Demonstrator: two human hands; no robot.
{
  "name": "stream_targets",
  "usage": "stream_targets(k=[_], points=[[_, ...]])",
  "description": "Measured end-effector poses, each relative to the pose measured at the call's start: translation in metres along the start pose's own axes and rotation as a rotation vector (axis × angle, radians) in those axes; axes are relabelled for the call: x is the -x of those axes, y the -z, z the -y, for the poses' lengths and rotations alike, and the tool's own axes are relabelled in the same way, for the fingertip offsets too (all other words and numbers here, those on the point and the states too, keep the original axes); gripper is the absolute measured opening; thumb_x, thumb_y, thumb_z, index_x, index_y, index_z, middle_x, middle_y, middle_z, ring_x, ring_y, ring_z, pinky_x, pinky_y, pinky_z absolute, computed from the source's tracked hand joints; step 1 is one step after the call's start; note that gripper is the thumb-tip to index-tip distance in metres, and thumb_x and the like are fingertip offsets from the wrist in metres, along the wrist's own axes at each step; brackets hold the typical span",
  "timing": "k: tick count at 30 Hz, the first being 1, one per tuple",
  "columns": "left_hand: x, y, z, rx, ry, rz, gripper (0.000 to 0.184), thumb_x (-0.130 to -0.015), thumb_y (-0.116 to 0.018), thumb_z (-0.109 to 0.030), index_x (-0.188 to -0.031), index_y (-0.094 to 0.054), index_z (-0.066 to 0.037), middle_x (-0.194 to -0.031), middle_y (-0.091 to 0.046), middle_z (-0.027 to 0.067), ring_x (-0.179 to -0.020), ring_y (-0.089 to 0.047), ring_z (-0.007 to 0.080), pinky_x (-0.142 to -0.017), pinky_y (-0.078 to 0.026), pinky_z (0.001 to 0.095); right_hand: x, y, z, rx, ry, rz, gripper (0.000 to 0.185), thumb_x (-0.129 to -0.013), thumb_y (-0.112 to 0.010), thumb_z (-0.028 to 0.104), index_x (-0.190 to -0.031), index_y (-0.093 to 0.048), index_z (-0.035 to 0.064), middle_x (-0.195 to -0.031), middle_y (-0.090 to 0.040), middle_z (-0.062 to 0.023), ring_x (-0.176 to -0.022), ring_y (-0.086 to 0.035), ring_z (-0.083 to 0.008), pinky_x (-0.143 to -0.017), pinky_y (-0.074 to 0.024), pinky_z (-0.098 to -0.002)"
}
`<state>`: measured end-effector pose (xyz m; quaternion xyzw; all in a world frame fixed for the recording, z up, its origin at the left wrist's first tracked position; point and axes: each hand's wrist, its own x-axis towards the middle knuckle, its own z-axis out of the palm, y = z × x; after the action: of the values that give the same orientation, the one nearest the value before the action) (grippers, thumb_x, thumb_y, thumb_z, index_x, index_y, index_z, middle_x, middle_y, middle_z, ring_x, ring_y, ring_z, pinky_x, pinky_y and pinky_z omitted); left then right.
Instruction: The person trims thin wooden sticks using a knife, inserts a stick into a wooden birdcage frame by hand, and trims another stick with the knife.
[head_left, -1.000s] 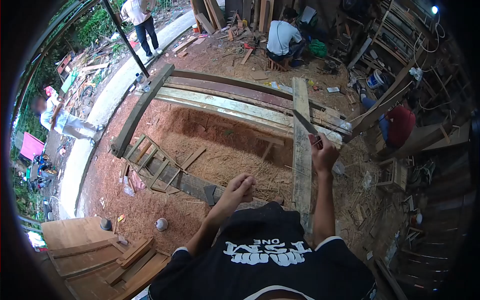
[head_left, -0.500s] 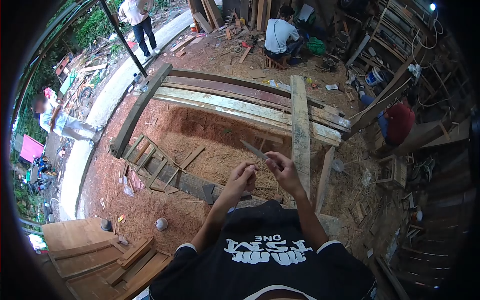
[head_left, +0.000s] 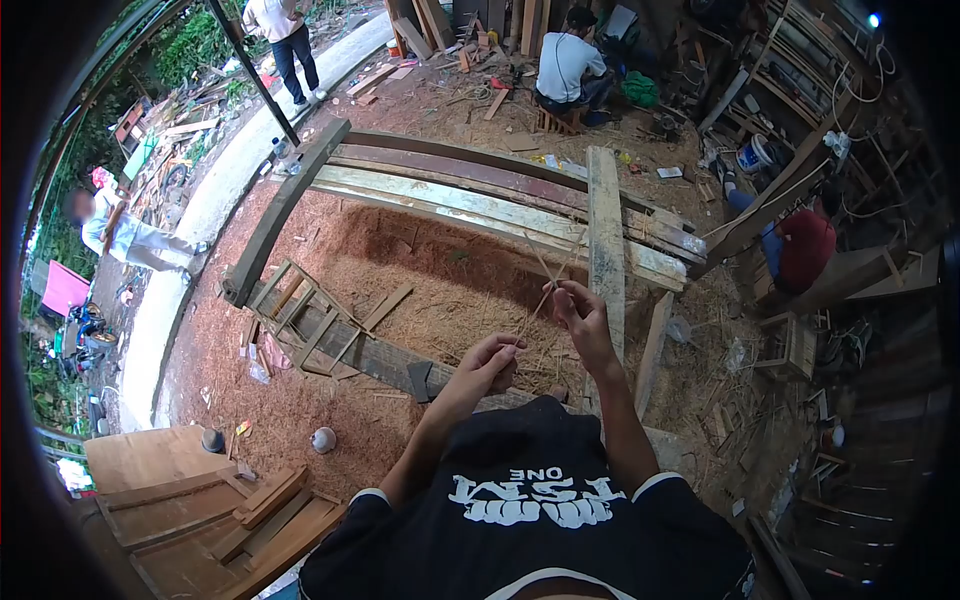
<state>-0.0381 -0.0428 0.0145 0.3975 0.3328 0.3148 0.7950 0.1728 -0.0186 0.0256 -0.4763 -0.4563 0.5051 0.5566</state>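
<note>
My left hand [head_left: 484, 368] is closed in front of my chest, its thumb and fingertips pressed together around something too small to name. To the right and slightly higher, my right hand [head_left: 582, 318] is closed on the knife, whose blade seems turned edge-on and shows only as a thin line. Thin pale strips cross near the right fingertips, hard to tell from the straw on the ground. The two hands are apart, left of the lower part of an upright-lying plank [head_left: 606, 240].
Long boards [head_left: 450, 200] lie across the timber frame [head_left: 285, 215] ahead. A small wooden ladder-like frame [head_left: 310, 320] and an axe-shaped head [head_left: 420, 380] are at left. One person [head_left: 568, 70] sits ahead, another [head_left: 805, 245] at right; two people stand at left.
My right hand first came down and left toward my left hand, then moved slightly up and away. The knife's broad blade side no longer shows. My left hand stays nearly in place.
</note>
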Motion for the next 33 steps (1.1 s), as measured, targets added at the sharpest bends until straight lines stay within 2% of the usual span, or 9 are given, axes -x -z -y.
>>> stream_targets(k=[5, 8, 11, 12, 16, 22, 28, 31, 33], points=[[-0.001, -0.007, -0.010, 0.016, -0.023, -0.061, 0.041, -0.103, -0.050, -0.018, -0.141, -0.045, -0.005, -0.074, -0.041, -0.0055, -0.058, -0.033, 0.0019, -0.050, -0.028, 0.0191, 0.004, -0.003, -0.005, 0.036, -0.020, 0.042, 0.033, -0.098, -0.063, 0.031, -0.110, -0.068, 0.0008, -0.077, -0.056, 0.0054, -0.070, -0.048, -0.0040, -0.062, -0.0404, -0.0222], [0.000, -0.006, -0.013, 0.141, 0.014, -0.063, 0.045, -0.101, -0.053, -0.018, -0.144, -0.044, -0.007, -0.075, -0.041, -0.0070, -0.060, -0.034, 0.0020, -0.052, -0.030, 0.0179, 0.012, -0.013, -0.020, 0.183, 0.074, 0.076, 0.036, -0.098, -0.062, 0.036, -0.110, -0.067, 0.0023, -0.067, -0.049, 0.0063, -0.059, -0.038, -0.0037, -0.051, -0.0310, -0.0244], [-0.003, 0.001, -0.008, 0.284, 0.012, -0.054, 0.047, -0.101, -0.054, -0.017, -0.146, -0.043, -0.008, -0.074, -0.041, -0.0075, -0.057, -0.033, 0.0016, -0.050, -0.029, 0.0176, 0.024, -0.022, -0.002, 0.502, 0.110, 0.098, 0.041, -0.092, -0.068, 0.039, -0.106, -0.070, 0.0002, -0.065, -0.061, -0.0019, -0.057, -0.053, -0.0075, -0.053, -0.0413, -0.0273], [-0.001, 0.001, -0.008, 0.329, 0.007, -0.032, 0.047, -0.100, -0.054, -0.017, -0.146, -0.043, -0.008, -0.073, -0.041, -0.0076, -0.056, -0.033, 0.0014, -0.049, -0.029, 0.0177, 0.027, -0.025, 0.004, 0.600, 0.150, 0.107, 0.041, -0.088, -0.071, 0.041, -0.101, -0.072, 0.0023, -0.063, -0.062, -0.0076, -0.052, -0.058, -0.0145, -0.052, -0.0440, -0.0302], [0.003, 0.007, -0.012, 0.401, 0.097, 0.020, 0.047, -0.101, -0.051, -0.016, -0.147, -0.040, -0.010, -0.070, -0.039, -0.0073, -0.050, -0.029, 0.0017, -0.043, -0.024, 0.0184, 0.030, -0.023, 0.003, 0.753, 0.487, 0.138, 0.038, -0.082, -0.075, 0.042, -0.092, -0.075, 0.0055, -0.069, -0.066, -0.0117, -0.059, -0.066, -0.0262, -0.054, -0.0474, -0.0345], [0.016, -0.004, -0.029, 0.368, 0.263, -0.077, 0.047, -0.101, -0.049, -0.014, -0.148, -0.041, -0.015, -0.076, -0.043, -0.0049, -0.050, -0.029, 0.0011, -0.043, -0.025, 0.0171, 0.023, -0.011, 0.007, 0.809, 0.778, 0.144, 0.043, -0.072, -0.082, 0.046, -0.081, -0.073, 0.0052, -0.071, -0.070, -0.0062, -0.061, -0.067, -0.0188, -0.056, -0.0414, -0.0312], [0.020, 0.001, -0.032, 0.385, 0.182, 0.038, 0.046, -0.103, -0.049, -0.015, -0.148, -0.040, -0.013, -0.076, -0.042, -0.0044, -0.051, -0.029, 0.0012, -0.042, -0.025, 0.0164, 0.020, -0.002, 0.015, 0.880, 0.757, 0.127, 0.044, -0.076, -0.080, 0.048, -0.079, -0.073, 0.0055, -0.066, -0.067, -0.0045, -0.058, -0.064, -0.0177, -0.054, -0.0405, -0.0320], [0.027, 0.007, -0.034, 0.314, 0.209, 0.065, 0.047, -0.104, -0.049, -0.016, -0.149, -0.038, -0.012, -0.076, -0.041, -0.0046, -0.051, -0.029, 0.0010, -0.042, -0.024, 0.0166, 0.005, 0.030, 0.006, 0.833, 0.617, -0.162, 0.044, -0.080, -0.077, 0.049, -0.081, -0.074, 0.0048, -0.064, -0.066, -0.0054, -0.057, -0.063, -0.0166, -0.053, -0.0428, -0.0331], [0.032, 0.008, -0.022, 0.389, 0.237, 0.058, 0.049, -0.104, -0.049, -0.017, -0.151, -0.036, -0.014, -0.075, -0.040, -0.0047, -0.051, -0.028, 0.0011, -0.041, -0.024, 0.0169, 0.000, 0.054, 0.015, 0.966, 0.612, -0.217, 0.041, -0.080, -0.078, 0.045, -0.084, -0.074, 0.0049, -0.062, -0.065, -0.0064, -0.055, -0.063, -0.0198, -0.053, -0.0452, -0.0338]])
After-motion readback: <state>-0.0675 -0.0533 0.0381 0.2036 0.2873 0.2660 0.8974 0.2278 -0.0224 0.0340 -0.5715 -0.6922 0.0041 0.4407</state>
